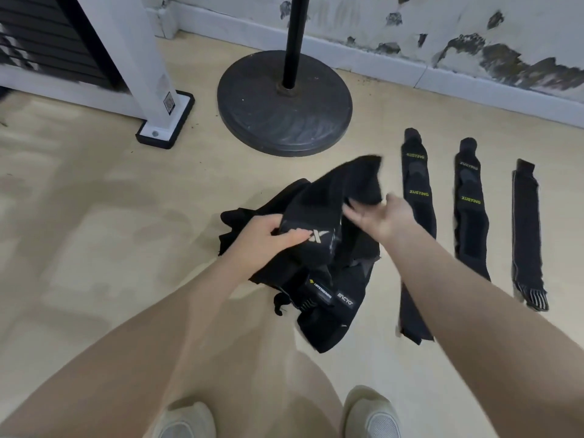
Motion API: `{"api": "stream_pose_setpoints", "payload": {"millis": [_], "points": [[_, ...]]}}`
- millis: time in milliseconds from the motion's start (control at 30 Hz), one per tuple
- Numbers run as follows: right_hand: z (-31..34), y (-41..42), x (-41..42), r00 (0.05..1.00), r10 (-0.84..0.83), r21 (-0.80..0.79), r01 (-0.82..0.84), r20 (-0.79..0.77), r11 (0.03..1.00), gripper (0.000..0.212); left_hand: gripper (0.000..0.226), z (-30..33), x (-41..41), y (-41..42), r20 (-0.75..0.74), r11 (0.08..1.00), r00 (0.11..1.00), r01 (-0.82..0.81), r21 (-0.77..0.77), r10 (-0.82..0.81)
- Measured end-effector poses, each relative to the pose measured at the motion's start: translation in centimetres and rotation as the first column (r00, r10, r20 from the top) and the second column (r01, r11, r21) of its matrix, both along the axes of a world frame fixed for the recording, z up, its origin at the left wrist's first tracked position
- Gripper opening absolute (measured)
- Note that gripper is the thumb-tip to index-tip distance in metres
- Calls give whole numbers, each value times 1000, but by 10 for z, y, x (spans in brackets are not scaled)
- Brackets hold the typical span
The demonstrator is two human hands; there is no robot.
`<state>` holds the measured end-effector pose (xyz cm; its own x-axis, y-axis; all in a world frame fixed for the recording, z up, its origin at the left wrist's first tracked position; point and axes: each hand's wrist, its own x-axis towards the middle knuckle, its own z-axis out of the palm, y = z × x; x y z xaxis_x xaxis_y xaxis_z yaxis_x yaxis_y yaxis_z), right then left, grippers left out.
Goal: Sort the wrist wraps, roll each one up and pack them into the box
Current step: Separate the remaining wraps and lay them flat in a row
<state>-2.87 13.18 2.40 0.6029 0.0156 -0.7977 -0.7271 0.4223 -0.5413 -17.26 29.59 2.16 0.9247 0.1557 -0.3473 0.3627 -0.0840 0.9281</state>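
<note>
A heap of black wrist wraps [344, 289] lies on the beige floor in front of me. My left hand [265, 238] grips a black wrap with a white X logo [316, 216] lifted off the heap, its far end flapping upward. My right hand [379, 216] hovers beside that wrap with fingers spread and palm turned up, fingertips at the cloth. To the right, three wraps lie flat side by side: two marked XUEYING in yellow [418, 197] [471, 203] and a plain one with striped end [526, 235]. No box is in view.
A heavy round black stand base [284, 102] with a pole sits just beyond the heap. A white machine leg with a black foot [166, 121] stands at left. A peeling wall [442, 36] runs along the back. My two shoes [369, 415] show at the bottom.
</note>
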Motion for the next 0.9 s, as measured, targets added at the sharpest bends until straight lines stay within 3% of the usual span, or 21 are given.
{"api": "stream_pose_setpoints", "payload": {"millis": [33, 67, 100, 133, 167, 200, 233, 267, 333, 367, 400, 533, 600, 667, 767, 900], "points": [[0, -11, -5, 967, 238, -200, -253, -96, 947, 44, 4, 1, 0, 6, -2, 998, 999, -32, -46, 32], [-2, -20, -7, 876, 438, -420, -481, -203, 769, 43, 6, 3, 1, 10, -4, 996, 999, -40, -79, 40], [-9, -24, -10, 772, 568, -658, -588, -284, 470, 41, 11, 4, 3, 14, -15, 996, 1000, -19, -85, 17], [-13, -27, -9, 801, 583, -787, -446, -139, 426, 39, 16, 6, 4, 16, -30, 997, 999, 22, -76, -25], [-15, -24, -12, 775, 621, -779, -316, 117, 541, 37, 20, 5, 5, 17, -44, 996, 996, 75, -51, -78], [-11, -14, -19, 695, 657, -703, -308, 294, 641, 36, 22, 4, 5, 18, -56, 992, 990, 125, -16, -126], [1, 0, -27, 580, 707, -644, -368, 405, 671, 38, 22, 5, 6, 19, -56, 986, 985, 162, 25, -160], [12, 12, -32, 424, 785, -624, -479, 451, 617, 42, 22, 7, 6, 20, -47, 980, 982, 186, 68, -184], [17, 33, -36, 72, 908, -698, -615, 414, 367, 55, 29, 10, 7, 24, -20, 972, 980, 199, 128, -198], [18, 39, -38, -44, 931, -722, -645, 364, 251, 60, 32, 11, 7, 26, -6, 973, 981, 192, 132, -192], [18, 42, -39, -90, 938, -710, -679, 335, 188, 62, 34, 11, 7, 27, 0, 975, 983, 182, 126, -183], [4, 29, -40, -28, 970, -674, -724, 240, 146, 54, 37, -3, -8, 25, -29, 982, 987, 160, 100, -157], [-7, 20, -42, -41, 979, -664, -741, 199, 104, 57, 47, -11, -13, 23, -31, 991, 991, 131, 30, -131], [-16, 18, -48, -101, 979, -703, -709, 177, 54, 60, 62, -17, -16, 22, -33, 994, 994, 105, -36, -106], [-31, 17, -51, -242, 969, -879, -472, 49, -73, 44, 67, -25, -18, 21, -64, 998, 996, 57, -34, -59], [-42, -3, -41, -85, 979, -946, -255, -185, -201, 13, 58, -21, -15, 35, -58, 963, 961, -270, 13, 270]]}}
